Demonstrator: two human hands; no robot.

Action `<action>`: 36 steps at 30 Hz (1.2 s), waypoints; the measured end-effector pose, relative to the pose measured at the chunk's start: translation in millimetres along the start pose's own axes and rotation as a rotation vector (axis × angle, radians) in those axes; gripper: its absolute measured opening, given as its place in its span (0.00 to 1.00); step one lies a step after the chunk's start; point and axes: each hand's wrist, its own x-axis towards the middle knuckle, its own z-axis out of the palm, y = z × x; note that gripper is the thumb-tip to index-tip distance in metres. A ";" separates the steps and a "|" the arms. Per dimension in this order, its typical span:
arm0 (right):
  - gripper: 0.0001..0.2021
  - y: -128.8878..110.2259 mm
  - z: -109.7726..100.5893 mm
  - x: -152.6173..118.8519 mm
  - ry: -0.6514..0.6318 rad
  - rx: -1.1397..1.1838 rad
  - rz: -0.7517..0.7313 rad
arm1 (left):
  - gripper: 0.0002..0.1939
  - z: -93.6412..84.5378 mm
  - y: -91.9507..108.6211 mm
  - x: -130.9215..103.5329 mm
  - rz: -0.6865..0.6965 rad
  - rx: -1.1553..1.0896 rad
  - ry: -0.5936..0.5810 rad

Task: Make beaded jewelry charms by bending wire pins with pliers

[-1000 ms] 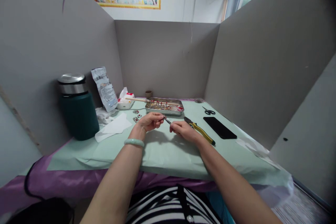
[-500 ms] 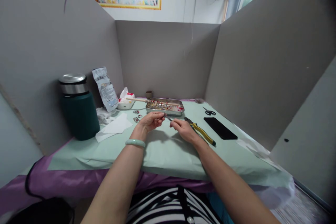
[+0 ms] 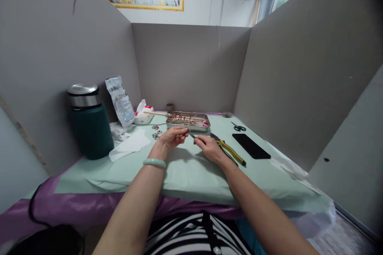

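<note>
My left hand (image 3: pixel 173 137), with a pale green bangle (image 3: pixel 154 162) at its wrist, is closed in a pinch on a tiny piece too small to make out. From my closed right hand (image 3: pixel 209 147) a slim metal tool, seemingly tweezers (image 3: pixel 192 135), points toward those left fingertips. Its tip meets or nearly meets the piece. Just behind the hands lies a metal tray (image 3: pixel 194 129) of red and gold-coloured beads. Several small red and silver ornaments (image 3: pixel 155 136) rest left of my left hand. Yellow-handled pliers (image 3: pixel 231 152) lie beside my right hand.
On the right are a black phone-like slab (image 3: pixel 251 146) and black scissors (image 3: pixel 239 128). A green flask (image 3: pixel 91 131), a foil pouch (image 3: pixel 120 101), a tissue pack (image 3: pixel 143 117) and white paper (image 3: pixel 130 146) stand or lie left. Grey partitions (image 3: pixel 191 67) enclose the table.
Both hands stay in nearly the same place. The slim tool's angle at the left fingertips has shifted very slightly; nothing else visibly moves.
</note>
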 end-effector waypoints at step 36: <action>0.14 8.7 5.4 -0.4 0.118 -0.174 -0.058 | 0.05 4.0 -0.6 -0.8 0.017 0.051 0.011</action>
